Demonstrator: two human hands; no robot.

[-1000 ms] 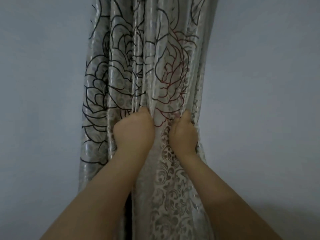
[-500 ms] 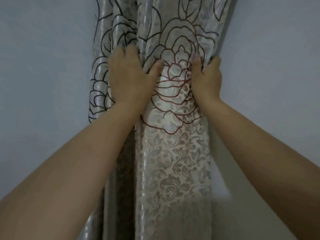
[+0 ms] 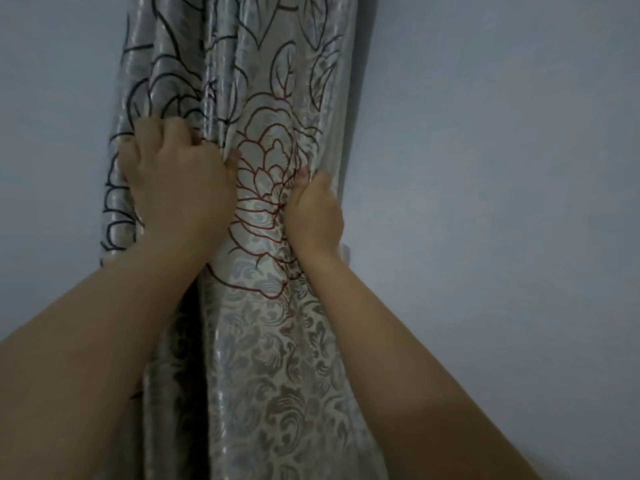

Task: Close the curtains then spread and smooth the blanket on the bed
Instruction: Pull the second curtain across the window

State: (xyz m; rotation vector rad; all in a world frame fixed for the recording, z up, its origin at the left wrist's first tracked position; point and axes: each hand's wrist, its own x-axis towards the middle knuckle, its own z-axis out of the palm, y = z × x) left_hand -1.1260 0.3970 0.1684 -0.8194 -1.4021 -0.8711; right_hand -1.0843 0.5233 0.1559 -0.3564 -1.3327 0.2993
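There is one gathered curtain (image 3: 263,341), one plain wall (image 3: 485,168) behind it, and two hands: left hand (image 3: 180,188), right hand (image 3: 313,216).

Dim, flat, bluish light, soft focus throughout, faint sheen on the curtain (image 3: 277,341) folds.

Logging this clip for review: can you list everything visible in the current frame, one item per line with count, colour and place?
curtain: one, silvery beige with black and red rose outlines and a grey scroll pattern lower down; hangs bunched in folds down the middle of the view.
wall: one, pale grey-blue; behind the curtain on both sides.
small white object: one, at the curtain's right edge beside the right wrist; too small to tell what it is.
left hand: one, grips the curtain's left folds.
right hand: one, grips the folds near the curtain's right edge.
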